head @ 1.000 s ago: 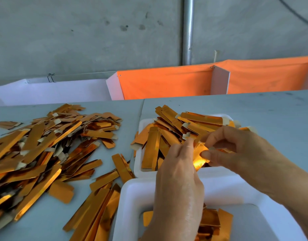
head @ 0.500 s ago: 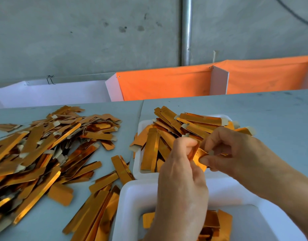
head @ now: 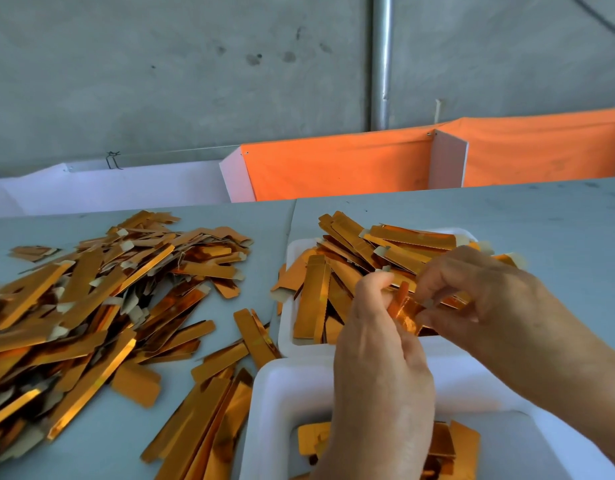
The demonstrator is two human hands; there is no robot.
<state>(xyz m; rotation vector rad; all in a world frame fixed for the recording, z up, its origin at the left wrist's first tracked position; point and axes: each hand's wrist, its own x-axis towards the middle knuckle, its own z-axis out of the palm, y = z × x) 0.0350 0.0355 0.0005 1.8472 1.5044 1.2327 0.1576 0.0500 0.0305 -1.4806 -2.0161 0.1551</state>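
A shiny gold card strip (head: 405, 311) is pinched between both hands above two white foam trays. My left hand (head: 382, 362) grips its near end with curled fingers. My right hand (head: 486, 299) pinches its far end with thumb and fingers. The strip looks bent between them. Behind the hands, the far white tray (head: 288, 327) holds several flat gold strips. The near white tray (head: 282, 403) holds a few folded gold pieces (head: 451, 445), partly hidden by my left wrist.
A big loose heap of gold strips (head: 91, 306) covers the grey table (head: 541, 230) on the left. More strips (head: 209, 424) lie by the near tray. Orange cloth panels (head: 334, 168) and white dividers (head: 448, 161) stand behind the table, with a concrete wall and a metal pipe (head: 381, 64) beyond.
Both hands stay together on the gold strip. My left fingers have curled up over its near end and the strip has been bent further between the hands.
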